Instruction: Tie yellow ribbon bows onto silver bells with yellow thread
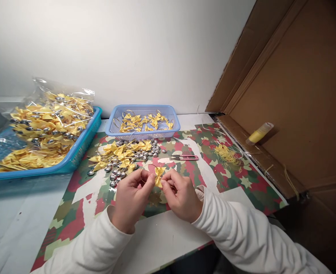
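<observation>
Between my hands, just above the patterned sheet, is a yellow ribbon bow (159,176) with a thin gold cord looping off its left side. My left hand (135,196) pinches it from the left, thumb against fingertips. From the other side my right hand (179,193) grips the bow's lower right edge between thumb and curled fingers. Any bell on this bow is hidden by my fingers. Right behind them lies a heap of yellow bows with gold cords (119,152), mixed with many loose silver bells (117,175).
A blue basket (142,134) with several bows stands at the back. On the left, a larger blue basket (79,160) carries a plastic bag of bows (53,118). Thread snips (185,157), yellow thread scraps (228,155) and a yellow-filled tube (260,134) lie rightward, beside a cardboard wall (299,95).
</observation>
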`<state>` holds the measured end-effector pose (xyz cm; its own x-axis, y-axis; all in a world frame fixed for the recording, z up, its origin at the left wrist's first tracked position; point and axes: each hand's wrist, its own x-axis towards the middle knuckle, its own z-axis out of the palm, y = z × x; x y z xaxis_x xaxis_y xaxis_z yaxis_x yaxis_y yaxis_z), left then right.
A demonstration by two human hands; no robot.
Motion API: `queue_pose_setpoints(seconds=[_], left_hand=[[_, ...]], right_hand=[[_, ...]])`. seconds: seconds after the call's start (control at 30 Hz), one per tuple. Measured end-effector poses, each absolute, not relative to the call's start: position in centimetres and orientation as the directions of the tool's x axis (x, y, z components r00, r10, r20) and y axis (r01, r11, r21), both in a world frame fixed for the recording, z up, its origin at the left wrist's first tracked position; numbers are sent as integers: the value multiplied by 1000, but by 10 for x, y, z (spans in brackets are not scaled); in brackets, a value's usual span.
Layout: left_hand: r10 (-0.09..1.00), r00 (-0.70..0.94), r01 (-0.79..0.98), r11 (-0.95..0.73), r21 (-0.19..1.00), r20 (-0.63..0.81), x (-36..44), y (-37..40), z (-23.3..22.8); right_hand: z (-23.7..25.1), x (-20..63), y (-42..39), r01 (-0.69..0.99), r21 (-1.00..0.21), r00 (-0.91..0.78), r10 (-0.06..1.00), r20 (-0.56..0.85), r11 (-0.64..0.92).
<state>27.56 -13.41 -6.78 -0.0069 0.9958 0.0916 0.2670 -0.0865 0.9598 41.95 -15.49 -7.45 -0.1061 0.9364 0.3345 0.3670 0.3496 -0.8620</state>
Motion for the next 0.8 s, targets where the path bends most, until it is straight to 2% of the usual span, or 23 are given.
queue_pose_setpoints(seconds=[0.57, 0.67, 0.8], left_hand=[[989, -28, 263, -135, 955, 147, 281, -138, -71], [996, 3, 158, -91, 983, 91, 281, -137, -68], [995, 87, 32, 53, 998, -55, 283, -136, -64]], right_hand=[[-78, 414, -156, 390, -862, -45, 941, 335, 325], [-78, 415, -156, 388, -861, -40, 939, 341, 329], [-78, 416, -154, 368, -860, -52, 932, 359, 353]])
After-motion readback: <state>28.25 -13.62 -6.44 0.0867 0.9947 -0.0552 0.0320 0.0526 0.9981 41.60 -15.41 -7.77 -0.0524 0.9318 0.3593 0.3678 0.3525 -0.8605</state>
